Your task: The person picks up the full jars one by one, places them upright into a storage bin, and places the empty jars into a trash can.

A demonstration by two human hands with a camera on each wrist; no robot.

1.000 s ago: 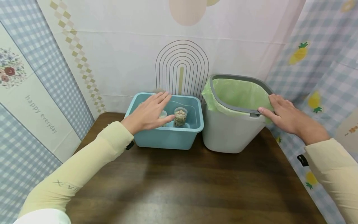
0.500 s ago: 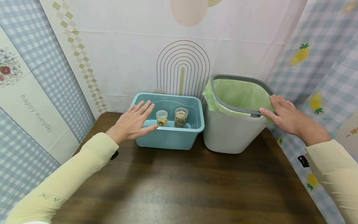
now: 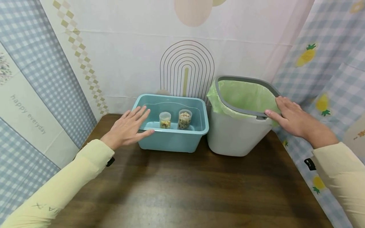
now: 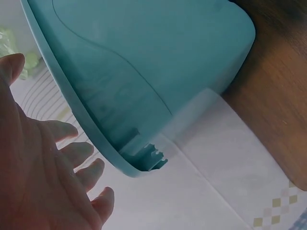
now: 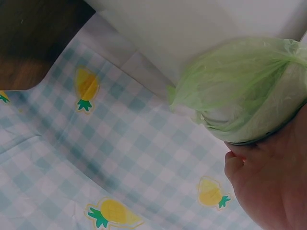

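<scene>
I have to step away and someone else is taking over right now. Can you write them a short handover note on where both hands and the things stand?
Left hand: open, fingers straight, at the left rim of the blue tub, holding nothing.
Right hand: rests on the right rim of the white bin, fingers on the green bag lining it.
Things: two small jars, the short jar and the taller jar, stand upright inside the tub, side by side. Tub and bin sit next to each other at the back of the wooden table.
Done: bin lined and steadied.
Left: both jars remain untouched in the tub.
</scene>
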